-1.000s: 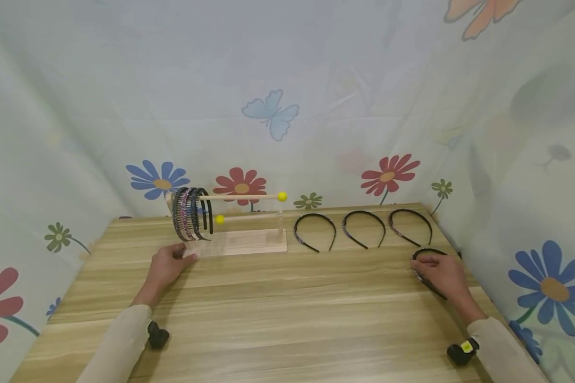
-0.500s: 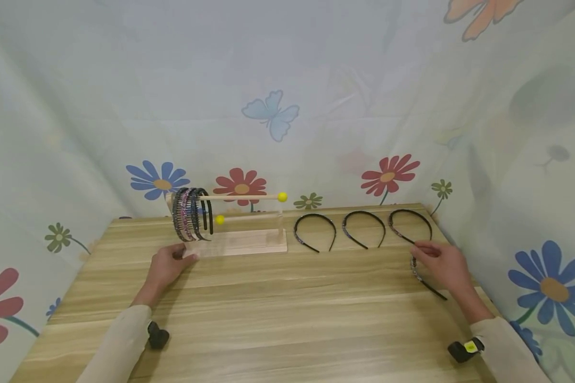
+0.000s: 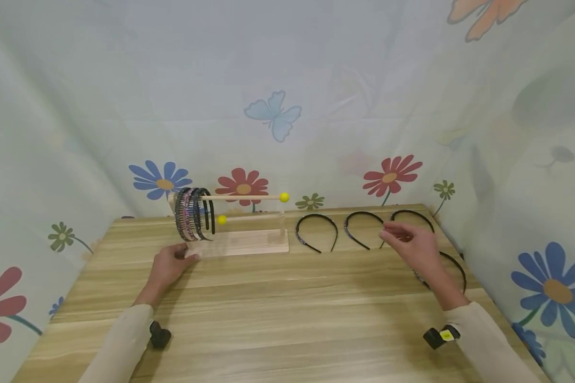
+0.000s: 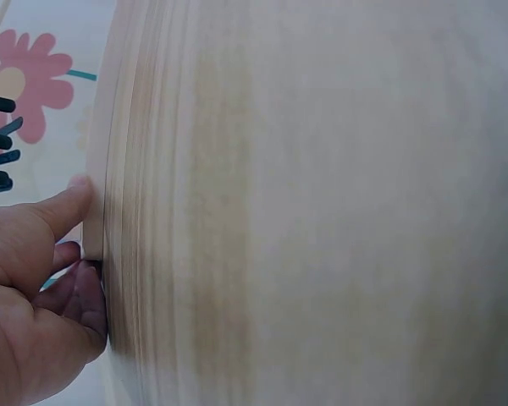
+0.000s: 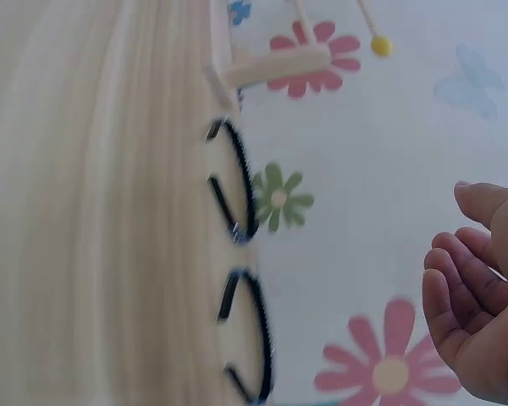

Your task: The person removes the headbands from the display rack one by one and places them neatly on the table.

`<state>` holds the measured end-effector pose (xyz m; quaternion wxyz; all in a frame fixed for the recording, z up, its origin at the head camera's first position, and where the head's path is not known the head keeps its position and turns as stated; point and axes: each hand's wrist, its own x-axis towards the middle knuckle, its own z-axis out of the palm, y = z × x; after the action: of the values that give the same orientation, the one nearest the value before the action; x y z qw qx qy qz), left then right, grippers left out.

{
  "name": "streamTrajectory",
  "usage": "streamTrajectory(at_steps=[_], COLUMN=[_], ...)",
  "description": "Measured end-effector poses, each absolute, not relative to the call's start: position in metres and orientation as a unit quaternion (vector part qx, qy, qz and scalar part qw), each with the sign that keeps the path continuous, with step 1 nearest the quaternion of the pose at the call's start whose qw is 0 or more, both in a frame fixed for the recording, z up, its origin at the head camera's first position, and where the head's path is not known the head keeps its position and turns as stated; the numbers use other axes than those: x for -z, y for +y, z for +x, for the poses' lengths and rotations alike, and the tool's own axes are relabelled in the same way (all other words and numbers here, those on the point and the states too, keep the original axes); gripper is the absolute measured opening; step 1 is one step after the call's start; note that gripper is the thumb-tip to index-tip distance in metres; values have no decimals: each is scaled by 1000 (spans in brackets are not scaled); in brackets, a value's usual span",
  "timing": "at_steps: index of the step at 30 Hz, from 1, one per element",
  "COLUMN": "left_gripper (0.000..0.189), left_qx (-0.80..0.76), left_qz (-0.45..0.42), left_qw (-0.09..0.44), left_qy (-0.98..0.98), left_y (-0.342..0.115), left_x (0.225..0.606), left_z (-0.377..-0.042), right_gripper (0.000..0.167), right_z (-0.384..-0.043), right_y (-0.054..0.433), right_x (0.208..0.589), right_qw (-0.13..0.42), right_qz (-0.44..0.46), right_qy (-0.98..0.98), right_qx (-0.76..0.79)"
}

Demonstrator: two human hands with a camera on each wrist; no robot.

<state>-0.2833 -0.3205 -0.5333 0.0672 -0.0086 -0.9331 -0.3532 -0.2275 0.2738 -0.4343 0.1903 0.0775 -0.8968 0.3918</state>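
At the front left corner of the wooden headband rack (image 3: 256, 243), my left hand (image 3: 166, 267) pinches the base; the left wrist view shows the thumb on top of the edge and curled fingers beside it. Several headbands (image 3: 188, 215), some sparkly with comb teeth, hang at the rack's left end. My right hand (image 3: 416, 250) hovers empty over the right side of the table. Its thumb and loosely bent fingers stand apart in the right wrist view. Beneath it lies a black headband (image 3: 362, 213), partly covered by the fingertips. Another black headband (image 3: 452, 259) lies beside the right wrist, partly hidden.
Two more black headbands lie along the back of the wooden table (image 3: 278, 308): one right of the rack (image 3: 316, 215), one farther right (image 3: 412, 212). Yellow balls (image 3: 284, 197) cap the rack's rods. A flowered cloth (image 3: 278, 154) rises behind the table.
My right hand has left the front right headband, which stays on the table, and moved left over the back row. The left hand keeps its hold on the rack's base.
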Motion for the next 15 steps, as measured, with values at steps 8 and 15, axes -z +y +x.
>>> streamTrajectory(at_steps=[8, 15], left_gripper=[58, 61], left_qx=[357, 359], left_qz=[-10, -12], left_qw=[62, 59], left_qy=[-932, -932], left_y=[-321, -320], left_x=[532, 531], left_z=[-282, -282], right_gripper=[37, 34], right_z=[-242, -257], right_y=[223, 179], right_x=[409, 394], right_qw=[176, 160], right_qz=[125, 176], right_qy=[-891, -865], right_qx=[-400, -441])
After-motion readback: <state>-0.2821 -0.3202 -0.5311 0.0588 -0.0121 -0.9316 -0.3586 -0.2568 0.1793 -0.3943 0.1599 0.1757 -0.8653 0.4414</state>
